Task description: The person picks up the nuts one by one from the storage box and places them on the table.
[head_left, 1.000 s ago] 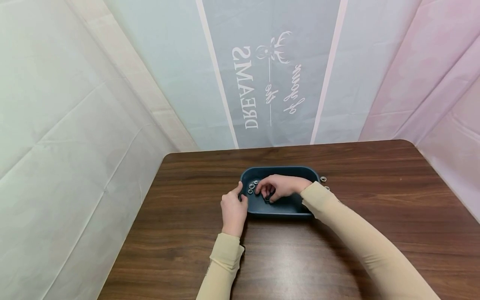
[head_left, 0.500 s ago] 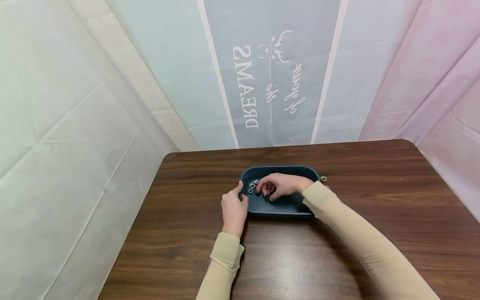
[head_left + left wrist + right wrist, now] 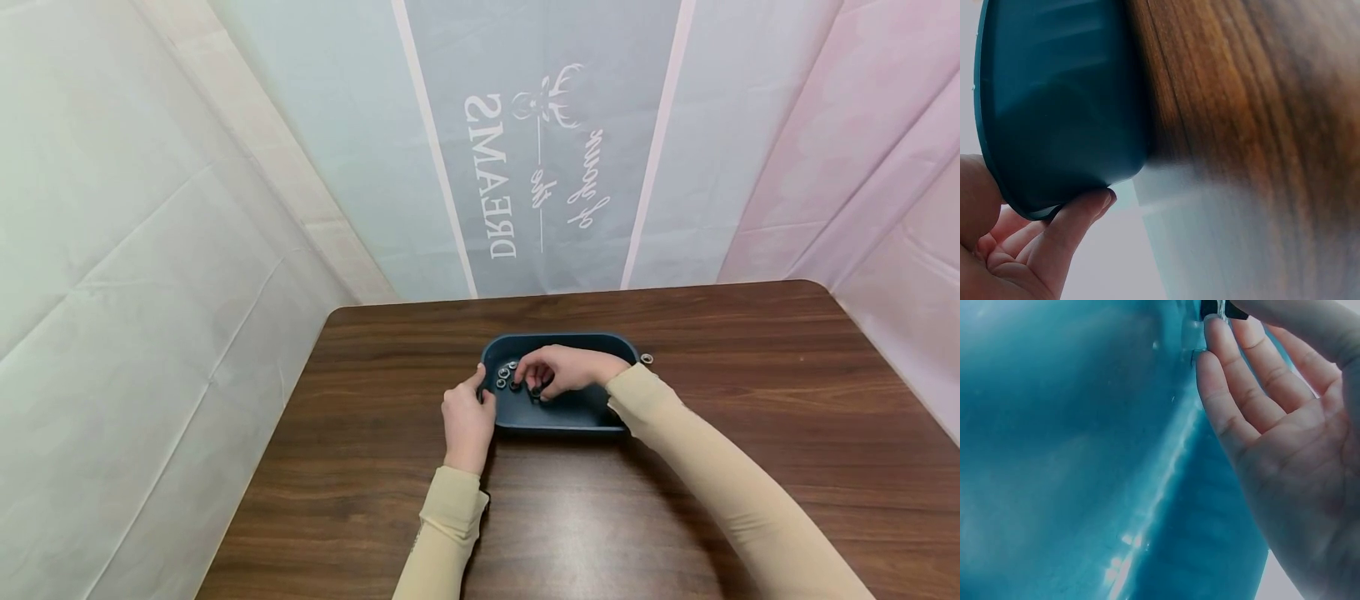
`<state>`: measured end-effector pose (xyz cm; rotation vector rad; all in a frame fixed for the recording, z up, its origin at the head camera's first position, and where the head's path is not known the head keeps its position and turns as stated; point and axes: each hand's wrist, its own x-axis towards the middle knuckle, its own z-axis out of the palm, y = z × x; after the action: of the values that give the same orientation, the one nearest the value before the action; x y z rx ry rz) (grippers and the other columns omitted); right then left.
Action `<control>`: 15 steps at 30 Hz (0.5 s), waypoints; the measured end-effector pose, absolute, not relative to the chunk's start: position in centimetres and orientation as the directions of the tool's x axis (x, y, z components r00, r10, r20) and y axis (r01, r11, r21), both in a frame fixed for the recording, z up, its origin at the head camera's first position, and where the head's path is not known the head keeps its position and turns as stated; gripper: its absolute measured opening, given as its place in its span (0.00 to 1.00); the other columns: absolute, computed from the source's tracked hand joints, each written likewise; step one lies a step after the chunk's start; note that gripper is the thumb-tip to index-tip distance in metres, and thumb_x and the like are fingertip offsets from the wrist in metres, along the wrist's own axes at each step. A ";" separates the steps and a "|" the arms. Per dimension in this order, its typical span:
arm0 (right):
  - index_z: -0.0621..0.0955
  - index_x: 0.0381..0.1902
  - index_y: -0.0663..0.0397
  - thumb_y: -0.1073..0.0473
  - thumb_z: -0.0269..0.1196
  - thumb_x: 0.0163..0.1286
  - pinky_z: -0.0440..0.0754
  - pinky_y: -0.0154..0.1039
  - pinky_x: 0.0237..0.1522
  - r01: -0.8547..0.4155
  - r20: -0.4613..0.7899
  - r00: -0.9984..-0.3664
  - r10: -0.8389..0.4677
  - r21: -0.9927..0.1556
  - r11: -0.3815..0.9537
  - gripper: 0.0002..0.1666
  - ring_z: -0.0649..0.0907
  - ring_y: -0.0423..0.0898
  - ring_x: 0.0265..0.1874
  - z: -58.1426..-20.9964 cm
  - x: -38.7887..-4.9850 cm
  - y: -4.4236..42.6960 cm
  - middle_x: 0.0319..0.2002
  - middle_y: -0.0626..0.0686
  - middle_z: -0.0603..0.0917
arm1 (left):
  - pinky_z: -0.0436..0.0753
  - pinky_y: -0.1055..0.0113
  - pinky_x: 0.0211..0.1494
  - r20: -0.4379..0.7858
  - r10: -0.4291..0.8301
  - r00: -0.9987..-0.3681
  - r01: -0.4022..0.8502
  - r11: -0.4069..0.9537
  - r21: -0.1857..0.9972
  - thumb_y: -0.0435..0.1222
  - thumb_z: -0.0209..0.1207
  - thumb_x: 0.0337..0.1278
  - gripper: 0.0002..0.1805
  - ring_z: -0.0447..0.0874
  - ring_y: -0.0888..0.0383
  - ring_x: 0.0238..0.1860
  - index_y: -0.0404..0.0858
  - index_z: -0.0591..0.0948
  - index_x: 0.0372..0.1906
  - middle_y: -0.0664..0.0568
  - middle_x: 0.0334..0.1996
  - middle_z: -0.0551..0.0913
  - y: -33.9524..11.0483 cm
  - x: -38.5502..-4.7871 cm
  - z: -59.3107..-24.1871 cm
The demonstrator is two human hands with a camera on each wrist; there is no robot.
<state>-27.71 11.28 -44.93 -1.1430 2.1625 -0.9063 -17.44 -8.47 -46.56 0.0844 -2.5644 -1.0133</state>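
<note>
My left hand [image 3: 468, 421] grips the left end of a dark blue-green tray [image 3: 558, 430], its thumb and fingers on either side of the rim, as the left wrist view also shows. Inside the tray, my right hand [image 3: 564, 369] pinches a small black piece [image 3: 1236, 311] with a silvery part in it; only its end shows in the right wrist view. Several small silvery rings [image 3: 504, 373] lie at the tray's left end. Close to my right fingertips is a darker ring [image 3: 514, 385]. Their exact kind is too small to tell.
Outside the tray, by its right end, a silvery ring [image 3: 647, 358] lies on the brown wooden table [image 3: 360, 433]. My right sleeve [image 3: 652, 400] crosses the tray's right rim. A printed cloth [image 3: 555, 167] hangs behind the table.
My right hand has shifted very slightly to the right, and the darker ring shows more plainly. A second ring outside the tray is now hidden by the sleeve. My left hand stays put.
</note>
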 end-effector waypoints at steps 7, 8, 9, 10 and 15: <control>0.78 0.54 0.59 0.72 0.65 0.58 0.78 0.40 0.44 -0.486 -0.121 -0.513 -0.850 -0.775 0.404 0.24 0.80 0.45 0.37 -44.8 -27.9 11.5 0.38 0.53 0.79 | 0.65 0.70 0.14 0.319 -0.197 -0.927 0.076 0.734 0.675 0.25 0.62 0.52 0.23 0.60 0.63 0.09 0.37 0.81 0.56 0.40 0.45 0.84 -8.5 -17.4 -46.5; 0.78 0.54 0.58 0.72 0.65 0.58 0.78 0.40 0.44 -0.488 -0.115 -0.512 -0.851 -0.776 0.399 0.24 0.80 0.45 0.37 -44.8 -27.9 11.5 0.38 0.53 0.79 | 0.65 0.70 0.14 0.318 -0.199 -0.927 0.074 0.733 0.676 0.25 0.62 0.52 0.23 0.60 0.63 0.09 0.37 0.81 0.56 0.40 0.45 0.84 -8.5 -17.4 -46.6; 0.78 0.54 0.58 0.72 0.65 0.58 0.78 0.39 0.44 -0.491 -0.110 -0.511 -0.853 -0.777 0.394 0.24 0.80 0.44 0.37 -44.8 -27.9 11.6 0.38 0.53 0.79 | 0.65 0.70 0.14 0.317 -0.200 -0.927 0.073 0.732 0.677 0.25 0.62 0.52 0.23 0.60 0.63 0.09 0.37 0.81 0.56 0.40 0.45 0.84 -8.5 -17.4 -46.6; 0.78 0.54 0.58 0.72 0.65 0.59 0.78 0.40 0.44 -0.491 -0.105 -0.510 -0.854 -0.780 0.389 0.24 0.80 0.44 0.37 -44.8 -28.0 11.6 0.38 0.53 0.79 | 0.65 0.70 0.14 0.315 -0.202 -0.927 0.071 0.731 0.678 0.25 0.62 0.52 0.23 0.61 0.62 0.09 0.37 0.81 0.56 0.40 0.44 0.84 -8.5 -17.4 -46.6; 0.77 0.55 0.59 0.72 0.65 0.59 0.78 0.40 0.45 -0.485 -0.099 -0.518 -0.850 -0.784 0.387 0.25 0.80 0.45 0.38 -44.4 -28.0 11.7 0.39 0.53 0.79 | 0.65 0.70 0.14 0.310 -0.204 -0.929 0.068 0.728 0.682 0.25 0.62 0.52 0.23 0.60 0.62 0.08 0.37 0.81 0.57 0.39 0.42 0.85 -8.5 -17.4 -46.5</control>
<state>-28.01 11.74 -44.43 -1.1435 2.1563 -0.9789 -17.39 -8.47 -46.54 0.1055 -2.5668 -1.0332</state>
